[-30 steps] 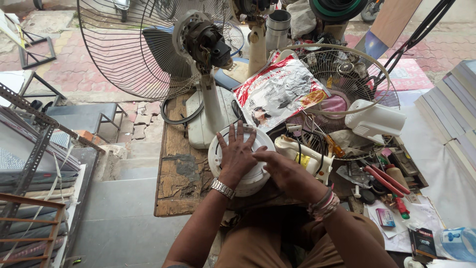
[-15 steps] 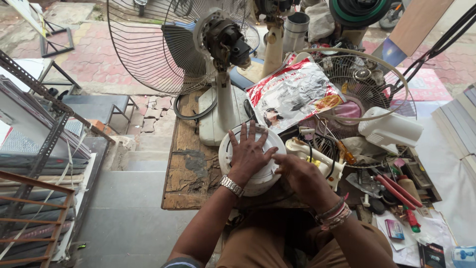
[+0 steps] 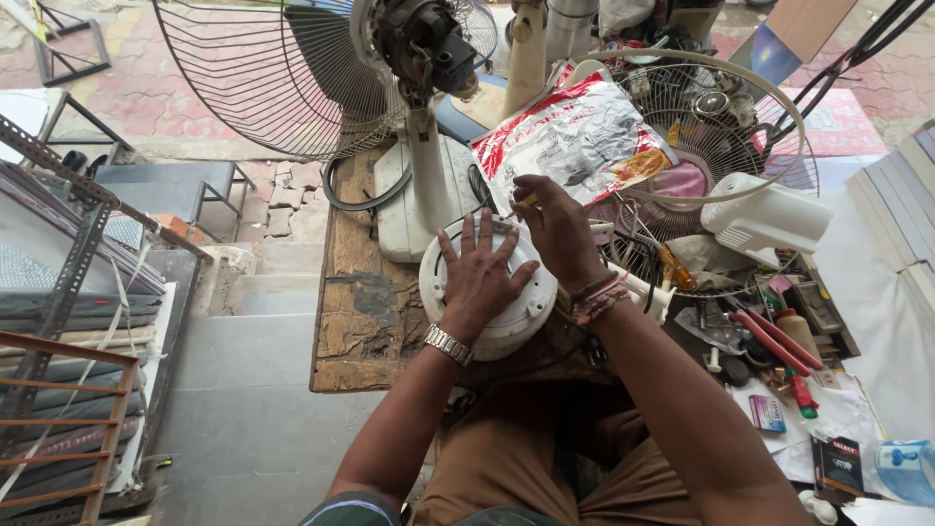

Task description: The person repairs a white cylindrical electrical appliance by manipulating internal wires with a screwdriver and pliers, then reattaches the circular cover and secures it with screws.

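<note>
Beyond both hands stands a pedestal fan [image 3: 414, 117] with its wire guard [image 3: 243, 78] open to the left, and farther right lies a second round fan cage [image 3: 726, 127] with a crinkled red and silver bag [image 3: 575, 136] against it. All of it sits on a worn wooden board [image 3: 351, 292]. Directly under the left hand [image 3: 482, 278] is a round white fan housing [image 3: 487, 302]; that hand lies flat on top with fingers spread, pressing rather than gripping. The right hand [image 3: 555, 229] is curled just beyond it, pinching a small yellow-handled tool [image 3: 526, 200] at the housing's far rim. To the right of the right wrist lie red-handled pliers [image 3: 779, 336] among scattered small parts.

The housing could rock or slide if the flat palm eases, and the tool tip could then skip off. The tool's tip and whatever it meets are hidden behind the fingers, and the housing's near side is covered by the left forearm.
</note>
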